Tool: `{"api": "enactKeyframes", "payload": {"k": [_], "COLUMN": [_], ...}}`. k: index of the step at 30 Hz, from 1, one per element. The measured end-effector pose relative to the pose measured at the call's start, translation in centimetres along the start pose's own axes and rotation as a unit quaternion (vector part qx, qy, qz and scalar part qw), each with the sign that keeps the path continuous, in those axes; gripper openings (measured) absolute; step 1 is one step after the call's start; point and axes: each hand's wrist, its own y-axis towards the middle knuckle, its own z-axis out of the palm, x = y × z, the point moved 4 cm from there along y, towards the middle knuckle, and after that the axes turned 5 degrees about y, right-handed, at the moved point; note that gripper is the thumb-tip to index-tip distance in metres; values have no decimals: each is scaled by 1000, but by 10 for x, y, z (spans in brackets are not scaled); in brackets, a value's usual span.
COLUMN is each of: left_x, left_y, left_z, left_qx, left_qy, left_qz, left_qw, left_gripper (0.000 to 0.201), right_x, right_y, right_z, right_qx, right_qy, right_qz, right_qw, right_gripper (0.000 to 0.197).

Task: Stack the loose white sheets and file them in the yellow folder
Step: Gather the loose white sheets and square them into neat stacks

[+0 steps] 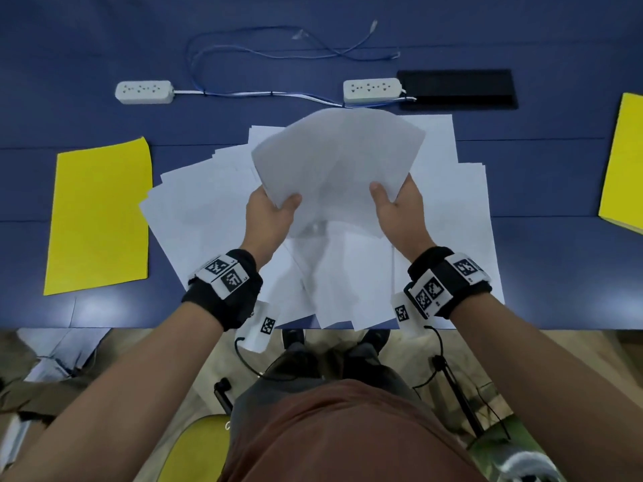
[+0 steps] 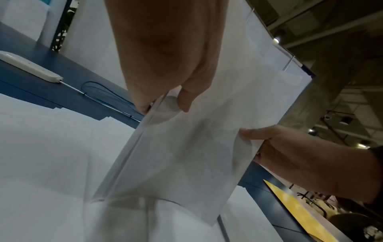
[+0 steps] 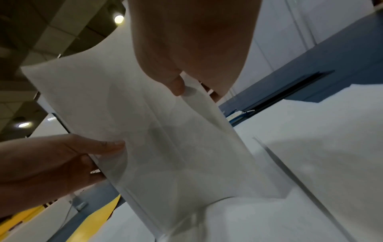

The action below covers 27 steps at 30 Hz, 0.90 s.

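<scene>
A bundle of white sheets (image 1: 334, 161) stands tilted above the blue table, its lower edge on the paper below. My left hand (image 1: 269, 212) grips the bundle's left edge, thumb in front. My right hand (image 1: 396, 203) grips its right edge the same way. From the left wrist view the held bundle (image 2: 186, 147) is pinched between my left hand's (image 2: 165, 101) thumb and fingers. The right wrist view shows the bundle (image 3: 157, 147) in my right hand (image 3: 186, 88). More loose white sheets (image 1: 208, 210) lie spread under them. A yellow folder (image 1: 99, 217) lies flat at the left.
A second yellow folder (image 1: 622, 161) lies at the right edge. Two white power strips (image 1: 144, 92) (image 1: 372, 90), thin blue cables (image 1: 250, 53) and a black panel (image 1: 455, 88) lie at the back. The table's near edge (image 1: 104, 327) runs by my wrists.
</scene>
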Motion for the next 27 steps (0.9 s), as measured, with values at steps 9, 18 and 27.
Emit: {"api": "enactKeyframes", "payload": {"k": [9, 18, 27], "left_x": [-3, 7, 6], "left_y": [6, 15, 18], "left_z": [-2, -8, -12], "left_qx": [-8, 30, 10], "left_qy": [-18, 10, -20], "left_qz": [1, -24, -15], "left_qw": [1000, 999, 1000], "left_gripper": [22, 30, 30], "right_x": [2, -7, -5], "right_y": [5, 6, 8], "right_z": [10, 18, 19], "right_qx": [-14, 18, -65], "right_qy": [0, 14, 62], "right_qz": [-1, 36, 42], "right_qw": [1000, 999, 995], "right_gripper": [28, 37, 31]}}
